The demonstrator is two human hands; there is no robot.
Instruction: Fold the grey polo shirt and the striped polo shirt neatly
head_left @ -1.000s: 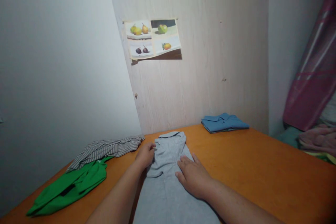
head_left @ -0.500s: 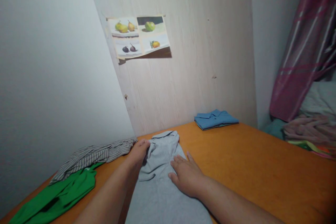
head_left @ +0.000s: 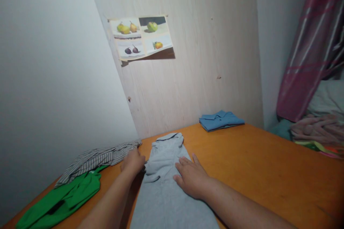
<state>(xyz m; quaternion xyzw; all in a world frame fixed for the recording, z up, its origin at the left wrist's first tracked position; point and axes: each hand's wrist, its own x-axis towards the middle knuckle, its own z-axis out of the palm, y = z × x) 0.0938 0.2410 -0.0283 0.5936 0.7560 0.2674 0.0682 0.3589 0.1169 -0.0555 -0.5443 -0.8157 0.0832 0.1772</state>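
Note:
A light grey collared shirt (head_left: pixel 163 193) lies lengthwise in front of me, folded narrow, its collar at the far end. Small creases run across its upper part. My right hand (head_left: pixel 192 177) rests flat on the shirt's right side with the fingers spread. At its left edge, below the collar, my left hand (head_left: pixel 133 161) has curled fingers that pinch a bit of the grey cloth; the fingertips are partly hidden.
The shirt lies on an orange-brown table (head_left: pixel 258 171). To the left are a striped garment (head_left: pixel 91 159) and a green garment (head_left: pixel 64 200). A folded blue shirt (head_left: pixel 221 120) sits near the back wall. At right hangs a pink curtain (head_left: pixel 301 64) beside piled cloth (head_left: pixel 319 128).
My left hand has moved left and a little nearer to me, from beside the collar to the shirt's left edge. The upper cloth lies flatter. My right hand has stayed almost still.

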